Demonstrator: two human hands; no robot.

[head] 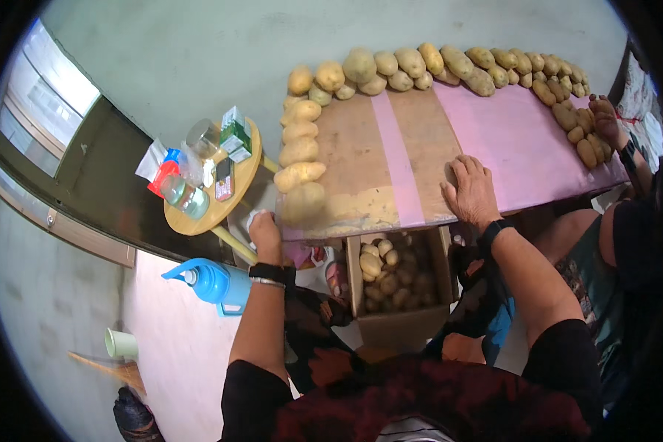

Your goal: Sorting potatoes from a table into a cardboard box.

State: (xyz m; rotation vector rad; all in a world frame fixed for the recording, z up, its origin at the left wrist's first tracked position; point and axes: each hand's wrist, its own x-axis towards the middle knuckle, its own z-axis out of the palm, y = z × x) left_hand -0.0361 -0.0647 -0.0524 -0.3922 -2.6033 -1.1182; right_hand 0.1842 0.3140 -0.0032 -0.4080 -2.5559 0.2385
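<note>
Palm down, my right hand (469, 190) rests on the brown cardboard-like surface of the table (348, 138), near its front edge, with nothing seen in it. My left hand (265, 235) is curled just off the table's left corner. A small whitish thing shows behind its fingers; whether the hand holds it I cannot tell. Potatoes (301, 149) are lined up along the table's left side, with the nearest one (304, 203) at the corner close to my left hand. More potatoes (411, 62) are piled in a row along the back. Between my knees, under the front edge, an open cardboard box (400, 323) contains several potatoes (371, 264).
A co-worker's hand (606, 119) is by potatoes (585, 132) at the table's right end. On the left, a round wooden stool (199, 224) bears a glass jar (185, 198), a phone (224, 179) and a green carton (236, 135). A blue thermos jug (215, 284) stands below.
</note>
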